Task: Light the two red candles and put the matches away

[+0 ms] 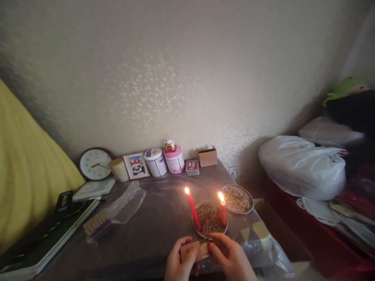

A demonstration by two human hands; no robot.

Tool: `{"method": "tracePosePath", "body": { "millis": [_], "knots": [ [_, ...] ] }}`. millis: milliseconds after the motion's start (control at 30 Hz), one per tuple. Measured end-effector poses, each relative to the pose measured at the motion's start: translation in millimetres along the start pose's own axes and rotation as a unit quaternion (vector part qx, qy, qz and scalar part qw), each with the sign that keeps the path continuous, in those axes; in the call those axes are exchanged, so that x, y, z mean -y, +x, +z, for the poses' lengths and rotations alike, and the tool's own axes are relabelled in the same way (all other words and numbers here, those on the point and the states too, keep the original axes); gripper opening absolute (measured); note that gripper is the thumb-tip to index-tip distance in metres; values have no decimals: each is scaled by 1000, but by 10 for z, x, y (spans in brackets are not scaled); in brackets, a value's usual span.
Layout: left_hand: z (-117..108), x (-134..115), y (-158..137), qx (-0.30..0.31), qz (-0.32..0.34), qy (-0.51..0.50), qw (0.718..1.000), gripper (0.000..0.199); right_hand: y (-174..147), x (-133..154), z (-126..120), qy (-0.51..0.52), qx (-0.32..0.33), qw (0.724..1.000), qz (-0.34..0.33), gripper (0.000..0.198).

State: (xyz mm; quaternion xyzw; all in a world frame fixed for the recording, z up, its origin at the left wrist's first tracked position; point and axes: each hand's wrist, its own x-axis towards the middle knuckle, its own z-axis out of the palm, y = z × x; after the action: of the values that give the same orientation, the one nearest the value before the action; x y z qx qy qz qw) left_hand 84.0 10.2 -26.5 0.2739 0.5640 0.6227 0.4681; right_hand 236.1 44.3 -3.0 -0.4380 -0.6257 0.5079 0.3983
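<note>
My left hand [181,259] is wrapped round a small matchbox [191,251], its thumb lying across the sleeve. The box's drawer is slid out to the right, baring several matches [205,249] with red heads. At that drawer end, my right hand [230,255] closes its thumb and index finger on the box; whether a match is also pinched there is hidden. Just beyond both hands sits a round metal dish [209,218] of brown grains. Two lit red candles stand in it: a taller, tilted left candle [193,210] and a shorter, upright right candle [223,212].
A second dish [236,199] holds matchsticks at the table's right edge. Left lies a pack of matchboxes [98,225] in plastic wrap. Along the wall stand a clock [95,164], a panda picture [137,166], two canisters and a cardboard box [207,157]. White bags [301,166] lie right.
</note>
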Motion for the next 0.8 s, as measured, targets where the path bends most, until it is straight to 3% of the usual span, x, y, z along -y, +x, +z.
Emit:
{"method": "tracePosePath", "body": {
  "millis": [100,167,500,800],
  "knots": [
    [-8,-6,-6,-11,22,44,999,48,-21,-8,-35,-144,-10,983,-112,20],
    [-4,-8,-15,-13,31,66,997,45,-30,0,-46,-217,2,966,-143,22],
    [48,34,-34,-14,39,113,993,37,-36,12,-43,-368,53,916,-149,22],
    [40,48,-24,-2,29,91,995,35,-34,63,-69,-388,75,905,-159,20]
  ]
}}
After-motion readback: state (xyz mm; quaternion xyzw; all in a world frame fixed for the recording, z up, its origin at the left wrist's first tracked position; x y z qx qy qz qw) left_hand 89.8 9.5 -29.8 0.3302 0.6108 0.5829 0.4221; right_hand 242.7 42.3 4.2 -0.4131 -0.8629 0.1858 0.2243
